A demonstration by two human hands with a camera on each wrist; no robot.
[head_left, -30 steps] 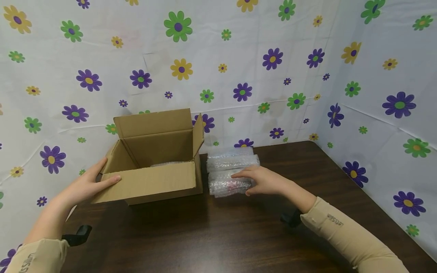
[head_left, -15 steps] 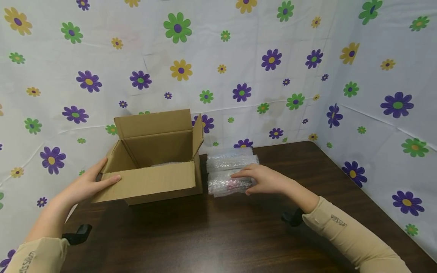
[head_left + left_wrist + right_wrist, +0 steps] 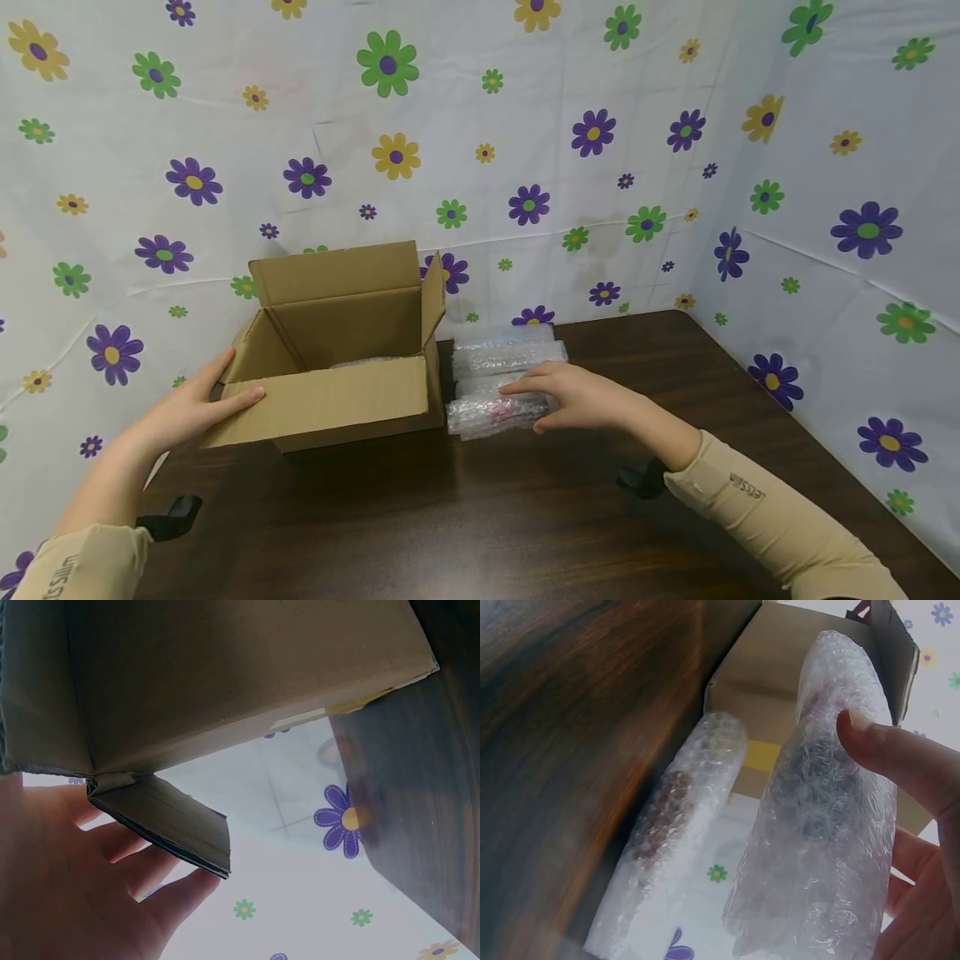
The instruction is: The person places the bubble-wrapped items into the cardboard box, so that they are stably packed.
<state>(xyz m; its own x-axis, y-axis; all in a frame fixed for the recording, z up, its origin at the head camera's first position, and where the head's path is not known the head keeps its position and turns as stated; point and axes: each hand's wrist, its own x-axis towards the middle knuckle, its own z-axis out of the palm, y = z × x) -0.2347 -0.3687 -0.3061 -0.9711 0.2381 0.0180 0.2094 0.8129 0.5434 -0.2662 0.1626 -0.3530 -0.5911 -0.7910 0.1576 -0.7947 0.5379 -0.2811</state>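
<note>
An open cardboard box (image 3: 330, 402) stands at the table's left in the head view. My left hand (image 3: 183, 408) grips its near left corner, thumb on the front flap and fingers along the left side; the left wrist view shows those fingers behind a flap (image 3: 169, 825). To the box's right, my right hand (image 3: 585, 398) holds the nearest bubble-wrapped bundle (image 3: 491, 414). In the right wrist view the thumb presses this bundle (image 3: 817, 802) from one side, with fingers partly hidden behind it. Its contents look dark but cannot be made out.
More bubble-wrapped bundles (image 3: 510, 357) lie side by side behind the held one, one wrapped bundle (image 3: 675, 817) showing a brownish patch. Some clear wrap (image 3: 367, 361) shows inside the box. A flowered cloth (image 3: 322, 100) hangs behind the dark wooden table (image 3: 480, 517).
The nearest bundle has shifted slightly left, towards the box, with my right hand moving a little the same way. My left hand and the box stay in place.
</note>
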